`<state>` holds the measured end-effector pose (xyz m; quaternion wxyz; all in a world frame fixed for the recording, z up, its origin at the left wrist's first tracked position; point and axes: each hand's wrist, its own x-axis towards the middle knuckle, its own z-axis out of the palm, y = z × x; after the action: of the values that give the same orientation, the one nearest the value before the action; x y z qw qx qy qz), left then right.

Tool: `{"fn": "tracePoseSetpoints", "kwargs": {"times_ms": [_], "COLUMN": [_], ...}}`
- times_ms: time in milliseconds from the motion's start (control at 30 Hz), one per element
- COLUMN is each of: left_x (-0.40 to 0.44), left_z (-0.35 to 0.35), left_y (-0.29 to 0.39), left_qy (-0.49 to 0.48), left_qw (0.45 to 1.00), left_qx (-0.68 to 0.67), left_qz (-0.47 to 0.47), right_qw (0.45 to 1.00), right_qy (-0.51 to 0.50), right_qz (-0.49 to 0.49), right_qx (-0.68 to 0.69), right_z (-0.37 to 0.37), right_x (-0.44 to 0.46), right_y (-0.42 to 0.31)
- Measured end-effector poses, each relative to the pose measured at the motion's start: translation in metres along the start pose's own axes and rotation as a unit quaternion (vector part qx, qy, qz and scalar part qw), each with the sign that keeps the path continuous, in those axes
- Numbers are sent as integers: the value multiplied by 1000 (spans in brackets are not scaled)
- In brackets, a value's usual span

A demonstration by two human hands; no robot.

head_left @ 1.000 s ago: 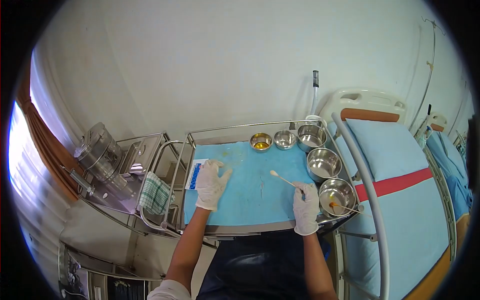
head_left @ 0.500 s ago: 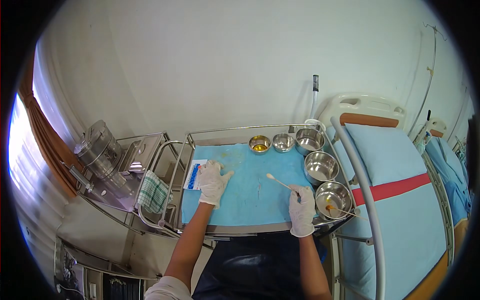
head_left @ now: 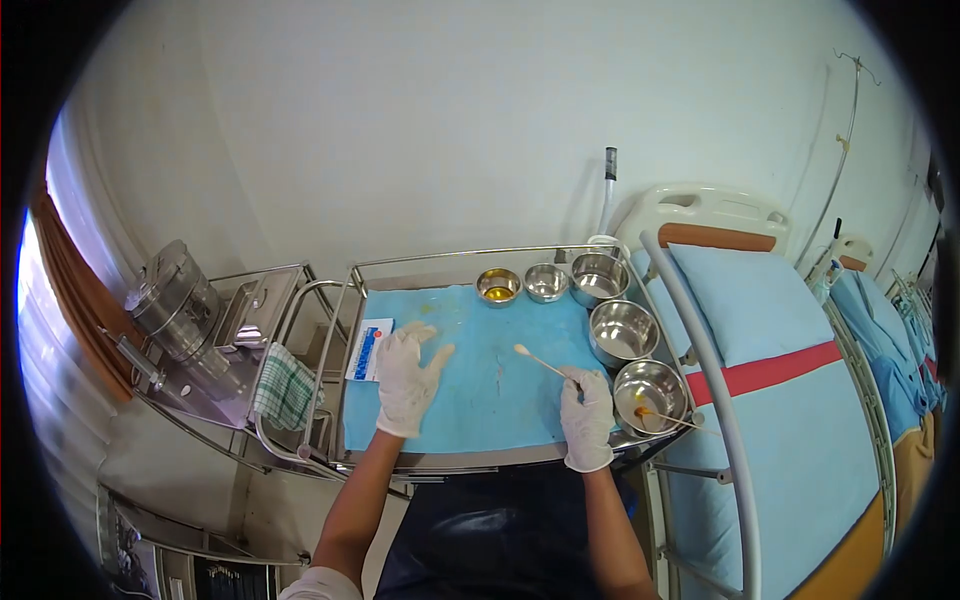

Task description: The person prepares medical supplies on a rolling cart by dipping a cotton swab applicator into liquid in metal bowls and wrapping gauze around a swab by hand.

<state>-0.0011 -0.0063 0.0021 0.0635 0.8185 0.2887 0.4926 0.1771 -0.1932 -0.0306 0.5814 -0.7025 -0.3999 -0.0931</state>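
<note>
My right hand (head_left: 587, 418) has a swab (head_left: 543, 363) pinched between thumb and fingers, pale tip out over the blue sheet (head_left: 480, 400); a slack pinch could let it dip and touch the sheet. My left hand (head_left: 408, 385): empty, fingers spread, just beside the packet (head_left: 367, 352), contact unclear; a sideways slip could shove it. The near bowl (head_left: 668, 382) sits by my right knuckles: bumping it could tip out the stained swab (head_left: 668, 418) jutting over its rim.

2 bare forearms (head_left: 615, 530) extend over front edge of cart (head_left: 450, 461). Left hand (head_left: 408, 380), gloved, toward left edge: palm down, thumb spread from fingers. Right hand (head_left: 586, 415), gloved, near front right corner: fingertips pinched.
</note>
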Motion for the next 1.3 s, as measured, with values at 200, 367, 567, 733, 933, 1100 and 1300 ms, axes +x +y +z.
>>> {"fn": "tracePoseSetpoints", "kwargs": {"times_ms": [200, 367, 567, 733, 933, 1100, 1300], "left_x": [-28, -50, -65, -75, -77, -78, -84], "left_z": [-12, 0, 16, 24, 36, 48, 50], "left_y": [70, 94, 88, 91, 102, 100, 94], "left_qy": [-71, -167, -181, -191, -202, -186, -141], "left_qw": [991, 970, 965, 978, 978, 979, 989], "left_qx": [-113, -168, -167, -78, 51, 68, 21], "left_qz": [28, 60, 86, 19, -25, -44, -39], "right_qw": [1000, 999, 982, 963, 921, 920, 920], "right_qy": [12, -20, 93, 31, -61, -58, -105], "right_qz": [3, -18, -119, 1, 17, -16, 58], "right_qx": [-5, -37, -111, -269, -385, -388, -372], "right_z": [-1, -9, -57, -114, -105, -113, -160], "right_x": [3, 6, 41, 85, 108, 109, 87], "right_y": [-7, -23, -58, -27, 10, 11, -38]}}
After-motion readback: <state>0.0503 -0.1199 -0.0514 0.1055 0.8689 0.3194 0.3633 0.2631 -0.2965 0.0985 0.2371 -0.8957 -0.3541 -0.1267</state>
